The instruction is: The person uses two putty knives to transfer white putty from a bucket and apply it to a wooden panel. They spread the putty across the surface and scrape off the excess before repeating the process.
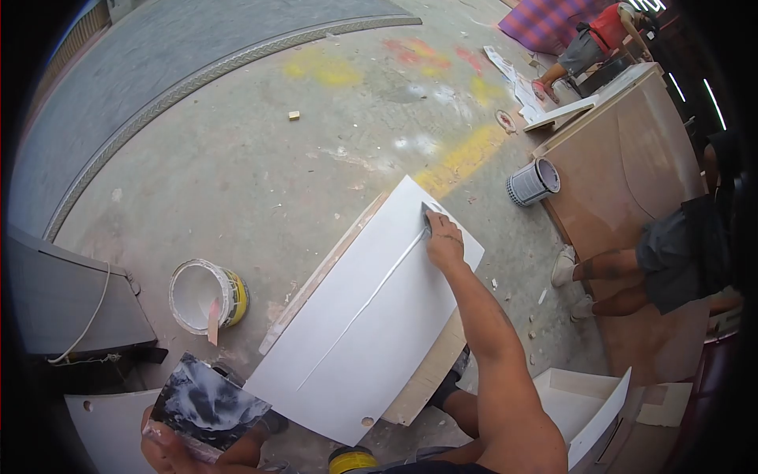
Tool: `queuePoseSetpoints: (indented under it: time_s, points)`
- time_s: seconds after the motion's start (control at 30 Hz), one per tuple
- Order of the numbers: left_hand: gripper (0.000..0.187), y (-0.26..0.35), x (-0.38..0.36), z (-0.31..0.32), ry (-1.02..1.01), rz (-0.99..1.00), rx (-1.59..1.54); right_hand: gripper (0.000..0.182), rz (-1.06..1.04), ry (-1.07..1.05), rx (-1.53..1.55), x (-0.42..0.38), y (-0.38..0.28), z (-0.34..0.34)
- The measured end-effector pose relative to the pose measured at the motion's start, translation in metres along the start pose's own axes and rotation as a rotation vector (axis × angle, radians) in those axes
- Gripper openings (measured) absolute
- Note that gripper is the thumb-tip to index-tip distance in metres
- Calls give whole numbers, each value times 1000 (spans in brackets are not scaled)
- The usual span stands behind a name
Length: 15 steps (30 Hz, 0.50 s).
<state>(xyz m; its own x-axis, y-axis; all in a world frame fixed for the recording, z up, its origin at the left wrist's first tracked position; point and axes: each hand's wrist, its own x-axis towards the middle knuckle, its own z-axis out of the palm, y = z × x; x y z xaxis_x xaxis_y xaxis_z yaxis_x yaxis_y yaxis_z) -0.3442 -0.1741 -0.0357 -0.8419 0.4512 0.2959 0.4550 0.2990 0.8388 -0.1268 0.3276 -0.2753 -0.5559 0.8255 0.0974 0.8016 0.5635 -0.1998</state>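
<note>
A white panel (355, 316) lies at a slant in front of me, with a round hole near its lower end. Along it runs a raised line of white paste (371, 296). My right hand (447, 243) is closed on a putty knife (426, 217), its blade against the panel near the far end of that line. At the lower left, my left hand (175, 449) grips a black board (207, 404) smeared with white paste. Its fingers are partly hidden by the board.
An open bucket (224, 294) with a stick stands on the left. Another can (534, 183) is at the right, beside a large brown panel (632, 174). A person in grey shorts (679, 253) stands near it; another person in red (609, 31) bends over farther back. A white drawer-like box (580, 403) sits lower right.
</note>
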Motion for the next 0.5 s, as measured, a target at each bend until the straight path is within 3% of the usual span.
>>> queuePoseSetpoints:
  time_s: [0.1, 0.13, 0.2, 0.27, 0.4, 0.5]
  points:
    - [29, 39, 17, 12, -49, -205, -388, 48, -4, -194, 182, 0, 11, -21]
    - [28, 33, 15, 14, 33, -255, -460, 48, 39, -181, 189, 3, 13, -29]
    - [49, 12, 6, 16, 199, -346, -601, 49, 121, -148, 209, 10, 15, -41]
    - [52, -2, 2, 5, 81, -283, -640, 48, 173, -97, 171, 19, 27, -24]
    - [28, 35, 14, 0, -176, -164, -372, 47, 250, -69, 135, 29, 25, -11]
    - [26, 27, 8, -5, -123, -229, -369, 49, 273, -68, 157, 28, 21, -11]
